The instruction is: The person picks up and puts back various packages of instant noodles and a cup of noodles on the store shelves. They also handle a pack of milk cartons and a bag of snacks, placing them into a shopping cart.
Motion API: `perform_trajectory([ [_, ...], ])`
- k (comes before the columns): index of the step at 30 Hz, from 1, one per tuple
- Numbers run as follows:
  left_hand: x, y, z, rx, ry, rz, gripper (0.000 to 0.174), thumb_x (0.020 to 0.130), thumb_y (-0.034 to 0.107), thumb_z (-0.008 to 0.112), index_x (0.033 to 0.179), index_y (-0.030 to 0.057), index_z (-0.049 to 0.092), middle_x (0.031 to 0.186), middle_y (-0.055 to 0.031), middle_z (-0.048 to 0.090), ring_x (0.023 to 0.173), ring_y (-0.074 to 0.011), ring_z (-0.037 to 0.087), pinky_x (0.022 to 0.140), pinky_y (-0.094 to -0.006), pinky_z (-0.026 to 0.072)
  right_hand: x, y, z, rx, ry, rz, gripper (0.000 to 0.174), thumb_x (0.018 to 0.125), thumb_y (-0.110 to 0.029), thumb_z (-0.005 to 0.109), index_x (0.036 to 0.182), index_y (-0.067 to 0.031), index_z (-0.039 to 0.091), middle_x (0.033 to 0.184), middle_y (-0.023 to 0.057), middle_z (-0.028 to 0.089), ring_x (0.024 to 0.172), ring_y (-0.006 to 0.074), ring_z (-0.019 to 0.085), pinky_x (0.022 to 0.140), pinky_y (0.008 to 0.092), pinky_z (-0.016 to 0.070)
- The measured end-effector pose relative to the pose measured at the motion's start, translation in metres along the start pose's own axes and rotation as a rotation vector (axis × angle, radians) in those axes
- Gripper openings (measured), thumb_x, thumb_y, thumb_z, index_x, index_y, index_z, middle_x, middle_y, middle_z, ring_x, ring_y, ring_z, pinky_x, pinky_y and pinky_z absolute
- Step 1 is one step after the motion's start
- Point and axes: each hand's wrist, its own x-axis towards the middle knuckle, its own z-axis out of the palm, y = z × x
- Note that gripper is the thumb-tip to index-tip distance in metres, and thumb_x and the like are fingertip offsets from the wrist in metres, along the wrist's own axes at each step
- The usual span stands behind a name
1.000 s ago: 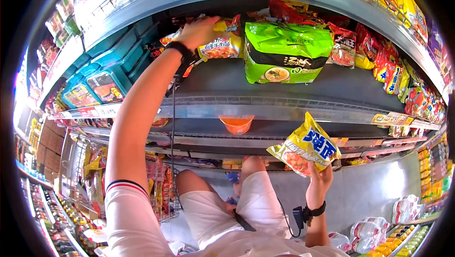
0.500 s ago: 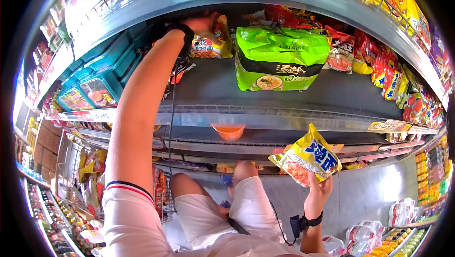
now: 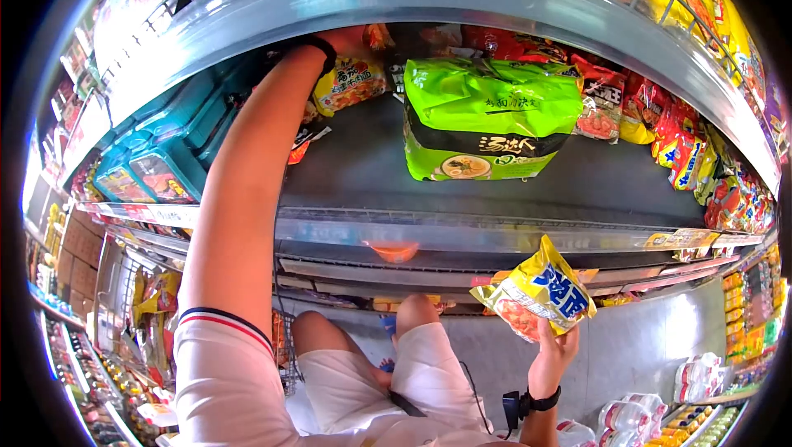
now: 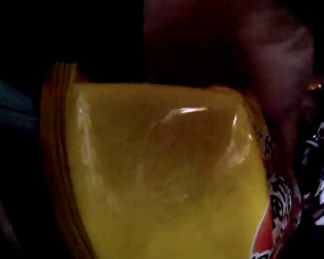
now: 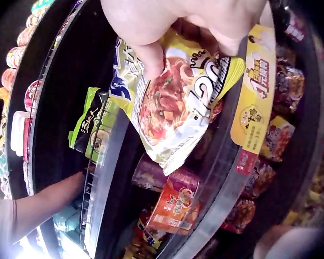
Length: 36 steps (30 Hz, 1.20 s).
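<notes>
My right hand (image 3: 554,358) pinches a yellow and white packet of instant noodles (image 3: 536,290) in front of the lower shelves. In the right wrist view the thumb lies across the front of this noodle packet (image 5: 173,102). The left arm reaches deep into the shelf, and the left hand (image 3: 342,37) is mostly hidden behind the upper shelf's edge. Just below that hand stands a yellow noodle packet (image 3: 353,86). In the dark left wrist view, the left hand (image 4: 275,59) overlaps the top right of a yellow packet (image 4: 162,162); its fingers are too dark to make out.
A large green noodle multipack (image 3: 491,109) stands mid-shelf, right of my left arm. Teal boxes (image 3: 165,162) are stacked at the left. Red noodle packets (image 3: 598,96) line the back right. The upper shelf's edge (image 3: 396,14) overhangs. An orange tub (image 3: 392,251) sits lower down.
The left hand has gone further back under the upper shelf, over the yellow packet. The right hand keeps its hold on the noodle packet, which sits slightly lower in the head view.
</notes>
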Motion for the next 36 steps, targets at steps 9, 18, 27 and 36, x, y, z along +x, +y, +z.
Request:
perform_trajectory([
  [9, -0.01, -0.017, 0.021, -0.067, 0.075, 0.105, 0.099, 0.064, 0.024, 0.093, 0.147, 0.0094, 0.041, 0.135, -0.0168, 0.056, 0.123, -0.032, 0.053, 0.106, -0.042, 0.0433, 0.006, -0.005, 0.006, -0.012, 0.023, -0.023, 0.037, 0.092, -0.001, 0.071, 0.127, -0.002, 0.058, 0.12, 0.0033, 0.065, 0.109, 0.0114, 0.06, 0.096, 0.0278, 0.0454],
  [18, -0.007, -0.024, -0.017, -0.293, -0.387, 0.151, 0.092, 0.058, 0.029, 0.096, 0.138, 0.0101, 0.052, 0.134, -0.0138, 0.058, 0.127, -0.0327, 0.053, 0.106, -0.0446, 0.0438, -0.001, -0.007, 0.002, -0.026, 0.016, -0.061, 0.037, 0.092, 0.0, 0.07, 0.126, -0.0016, 0.059, 0.121, 0.0035, 0.065, 0.108, 0.0112, 0.06, 0.094, 0.0277, 0.0457],
  [27, -0.015, -0.012, -0.014, -0.072, -0.061, -0.021, 0.084, 0.062, 0.034, 0.094, 0.133, 0.0099, 0.055, 0.135, -0.0139, 0.059, 0.128, -0.035, 0.053, 0.106, -0.0455, 0.0436, -0.005, -0.004, 0.002, -0.057, 0.013, -0.069, 0.039, 0.092, -0.001, 0.071, 0.128, -0.0013, 0.057, 0.122, 0.0045, 0.065, 0.11, 0.012, 0.06, 0.097, 0.0278, 0.0447],
  [36, -0.028, -0.028, 0.029, -0.152, -0.151, 0.051, 0.081, 0.076, 0.024, 0.087, 0.141, 0.0009, 0.045, 0.14, -0.0196, 0.053, 0.132, -0.0332, 0.049, 0.112, -0.0395, 0.0398, -0.008, 0.0, 0.005, -0.032, 0.0, -0.06, 0.038, 0.092, -0.002, 0.072, 0.127, -0.0019, 0.058, 0.121, 0.0046, 0.066, 0.11, 0.0122, 0.06, 0.096, 0.0278, 0.0459],
])
